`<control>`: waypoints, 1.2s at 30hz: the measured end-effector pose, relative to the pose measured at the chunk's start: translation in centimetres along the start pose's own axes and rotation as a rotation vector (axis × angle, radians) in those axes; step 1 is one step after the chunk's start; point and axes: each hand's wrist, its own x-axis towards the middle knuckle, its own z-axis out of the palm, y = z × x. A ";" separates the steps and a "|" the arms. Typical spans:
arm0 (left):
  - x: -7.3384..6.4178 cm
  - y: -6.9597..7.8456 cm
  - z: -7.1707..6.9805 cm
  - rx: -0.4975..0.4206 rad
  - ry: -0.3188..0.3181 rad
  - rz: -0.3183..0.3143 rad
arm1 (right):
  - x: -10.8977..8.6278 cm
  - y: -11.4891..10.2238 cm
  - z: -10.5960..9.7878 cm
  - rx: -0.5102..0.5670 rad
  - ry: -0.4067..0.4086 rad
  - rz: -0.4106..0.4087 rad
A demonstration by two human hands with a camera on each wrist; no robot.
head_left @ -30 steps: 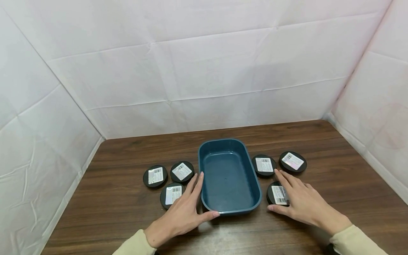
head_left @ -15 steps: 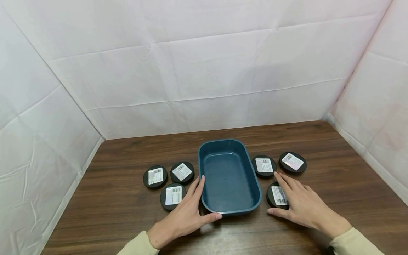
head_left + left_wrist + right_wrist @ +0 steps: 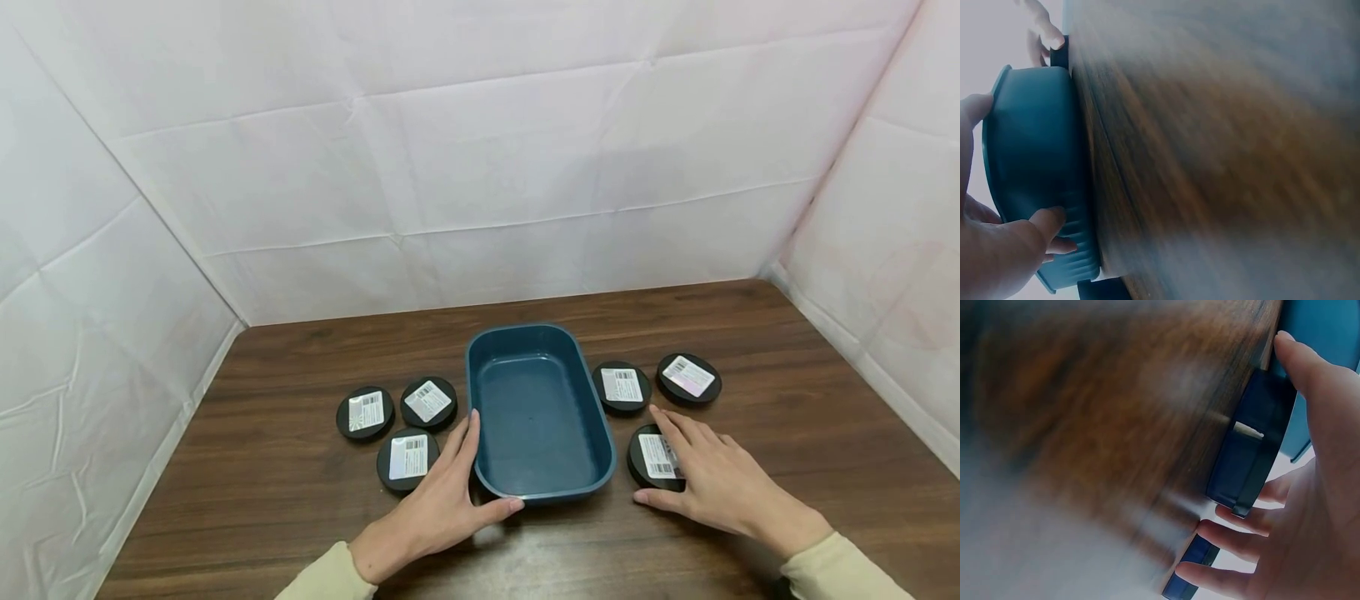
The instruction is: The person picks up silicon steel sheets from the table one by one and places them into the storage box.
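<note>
A dark teal plastic bin point(image 3: 531, 425) stands in the middle of the table, nothing in it. My left hand point(image 3: 429, 518) rests on its near left corner, thumb along the near side and fingers against the left wall, as the left wrist view also shows. My right hand point(image 3: 723, 483) spreads its fingers and thumb around a flat round black case point(image 3: 654, 458) with a white barcode label; part of it is hidden under the hand. In the right wrist view this black case point(image 3: 1250, 444) stands on the table between thumb and fingers, its side showing a small pale notch.
Two similar labelled cases, one beside the bin point(image 3: 621, 388) and one farther right point(image 3: 688, 379), lie beyond my right hand. Three more cases point(image 3: 365, 413) lie left of the bin. White sheets point(image 3: 480, 167) wall in the brown wooden table point(image 3: 255, 467) at the back and sides.
Hardly anything differs: my left thumb has slid slightly right along the bin's near edge, and my right hand has shifted very slightly. The bin and cases stay in place.
</note>
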 end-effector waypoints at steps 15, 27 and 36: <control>0.0 0.1 0.2 -0.064 -0.014 -0.026 | 0.3 0.5 0.0 -0.009 0.033 -0.022; -0.1 0.2 0.2 -0.061 -0.024 -0.043 | 0.2 0.5 -0.1 0.031 0.041 -0.018; 0.0 0.2 0.1 -0.063 -0.036 -0.052 | 0.2 0.5 0.1 0.092 0.008 0.034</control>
